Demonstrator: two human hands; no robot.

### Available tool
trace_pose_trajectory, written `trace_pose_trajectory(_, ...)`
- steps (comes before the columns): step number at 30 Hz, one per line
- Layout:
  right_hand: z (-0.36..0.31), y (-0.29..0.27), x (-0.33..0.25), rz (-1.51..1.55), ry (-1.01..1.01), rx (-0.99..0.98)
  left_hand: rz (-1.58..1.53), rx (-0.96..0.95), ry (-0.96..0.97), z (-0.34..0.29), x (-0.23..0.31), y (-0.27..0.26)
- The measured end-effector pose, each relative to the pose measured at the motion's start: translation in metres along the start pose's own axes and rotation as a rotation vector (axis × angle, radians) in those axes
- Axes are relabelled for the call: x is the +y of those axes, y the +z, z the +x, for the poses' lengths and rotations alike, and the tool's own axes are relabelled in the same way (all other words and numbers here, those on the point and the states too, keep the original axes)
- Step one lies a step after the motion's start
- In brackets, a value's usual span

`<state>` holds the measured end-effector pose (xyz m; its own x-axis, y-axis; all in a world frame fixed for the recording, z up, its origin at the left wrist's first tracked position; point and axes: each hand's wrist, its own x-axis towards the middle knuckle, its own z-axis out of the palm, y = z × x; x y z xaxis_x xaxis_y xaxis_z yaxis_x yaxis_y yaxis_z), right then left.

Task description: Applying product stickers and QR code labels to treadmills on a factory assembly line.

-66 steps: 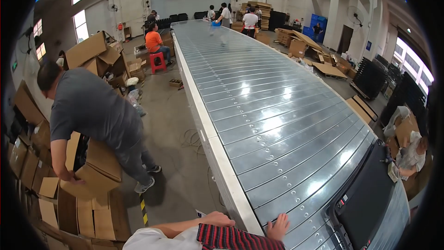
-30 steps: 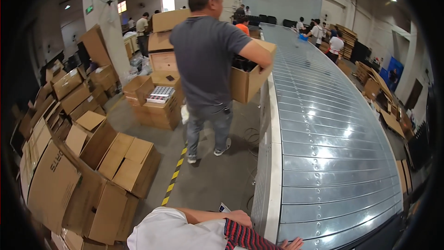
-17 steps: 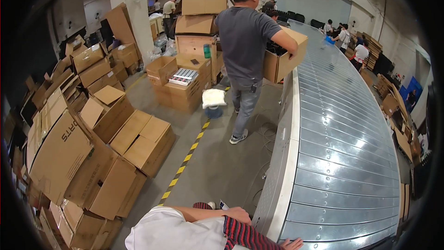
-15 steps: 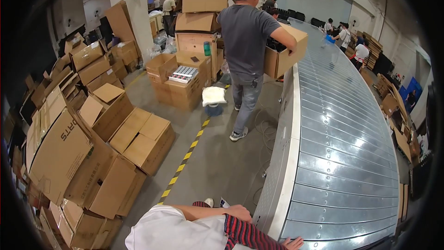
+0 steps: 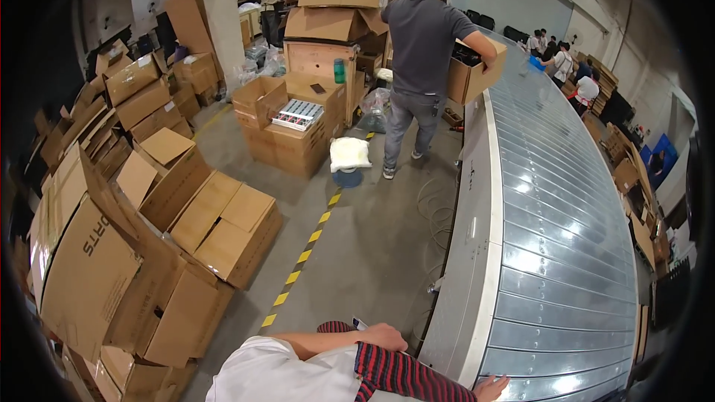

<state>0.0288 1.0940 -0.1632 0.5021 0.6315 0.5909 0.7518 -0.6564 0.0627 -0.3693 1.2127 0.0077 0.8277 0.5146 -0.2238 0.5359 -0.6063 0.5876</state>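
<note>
My right hand [image 5: 491,388] lies on the near edge of the metal slat conveyor [image 5: 566,313], fingers stretched out and holding nothing. Its arm wears a red and black striped sleeve [image 5: 410,374]. My left forearm crosses in front of my white top [image 5: 257,372]. At its end, my left hand [image 5: 386,336] is curled closed close above the striped sleeve; its fingertips are hidden, so I cannot tell what it holds. A small white and dark blue flat thing [image 5: 359,323] pokes out beside the left wrist.
A person in grey [image 5: 428,45] carries an open carton [image 5: 477,74] beside the conveyor. A stool with a white cushion [image 5: 349,153] stands by the yellow and black floor tape [image 5: 299,266]. Cardboard boxes [image 5: 223,227] pile up on the left. Loose cables [image 5: 439,208] lie along the conveyor's base.
The person in grey has walked farther away with the carton. My view has shifted, so the conveyor sits farther right. My right hand stays on the conveyor; my left hand stays curled.
</note>
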Motion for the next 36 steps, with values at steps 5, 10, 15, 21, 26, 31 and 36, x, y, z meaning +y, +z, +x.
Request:
trace_pose_trajectory(5,0.028,0.009,-0.054,0.265,0.05,-0.496,0.006,-0.079,-0.048,-0.009,-0.038,-0.013)
trace_pose_trajectory(10,0.033,0.01,-0.061,0.176,0.108,-0.464,-0.007,-0.131,0.071,-0.004,-0.06,-0.031)
trace_pose_trajectory(15,0.037,-0.002,-0.072,0.187,0.11,-0.461,-0.052,-0.182,0.111,0.017,-0.065,-0.04)
trace_pose_trajectory(21,0.061,0.013,-0.066,0.28,0.147,-0.387,-0.012,-0.166,0.174,0.057,-0.055,-0.058)
trace_pose_trajectory(26,0.089,0.047,-0.058,0.336,0.14,-0.322,0.095,-0.163,0.093,0.092,-0.044,-0.077)
trace_pose_trajectory(31,0.118,0.07,-0.056,0.436,0.169,-0.275,0.123,-0.11,0.097,0.13,-0.028,-0.082)
trace_pose_trajectory(36,0.128,0.086,-0.047,0.545,0.238,-0.311,0.176,-0.126,0.162,0.166,-0.017,-0.076)
